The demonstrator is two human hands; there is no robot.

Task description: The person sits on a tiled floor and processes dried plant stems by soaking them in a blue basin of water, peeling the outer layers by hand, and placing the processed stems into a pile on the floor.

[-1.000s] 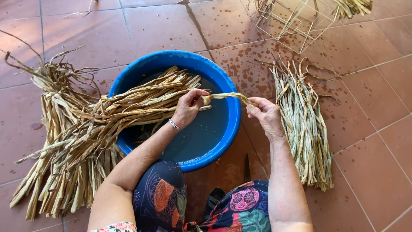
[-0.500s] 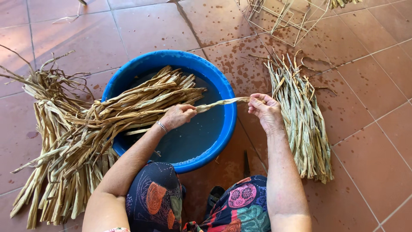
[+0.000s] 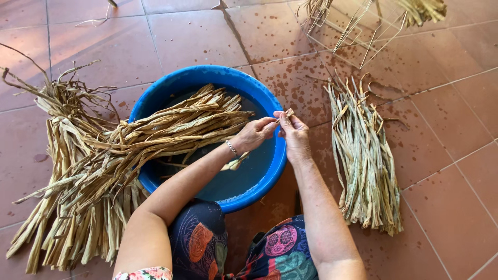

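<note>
My left hand (image 3: 255,134) and my right hand (image 3: 293,133) meet over the right rim of a blue plastic basin (image 3: 205,75) and pinch the end of one dried leaf strip (image 3: 235,162), which hangs down under my left wrist. A bundle of tan dried leaves (image 3: 171,127) lies across the basin, its ends in the water. A silver bracelet sits on my left wrist.
A big heap of dried leaves (image 3: 67,171) spreads over the red floor tiles to the left. A neater pile of greenish strips (image 3: 365,155) lies to the right of the basin. A wire frame (image 3: 358,26) with more leaves stands at the top right.
The strip was stretched between my hands, held apart over the rim. My hands have now come together and the strip hangs slack below my left wrist.
</note>
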